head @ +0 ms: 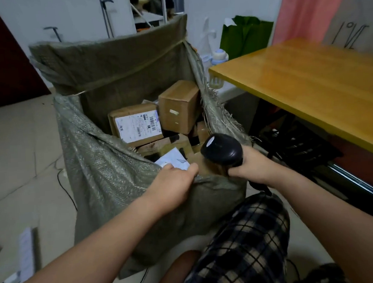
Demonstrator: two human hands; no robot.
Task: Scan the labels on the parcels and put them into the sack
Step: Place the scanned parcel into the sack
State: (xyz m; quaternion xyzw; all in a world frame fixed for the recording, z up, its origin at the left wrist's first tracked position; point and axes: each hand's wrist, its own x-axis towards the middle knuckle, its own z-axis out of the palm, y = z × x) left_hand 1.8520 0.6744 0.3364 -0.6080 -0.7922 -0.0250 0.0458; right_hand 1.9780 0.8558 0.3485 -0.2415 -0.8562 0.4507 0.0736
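Black plastic fills the right grip [250, 164]: its fingers are clamped round the handle of the scanner [222, 150], whose head points far and left, over the near rim of the sack [108, 173]. Just left of it the left grip [173, 182] lies across that same rim, knuckles up and fingertips hidden, so I cannot tell whether it pinches cloth, parcel or nothing. Touching it on the far side, just inside the sack, lies a flat white parcel [171, 159], partly covered, its long axis unclear. It sits left of the scanner head and nearer the left grip, which seems the one to move it. Farther in, brown cardboard parcels [178, 106] are stacked. A yellow counter [309, 84] stands to the right.
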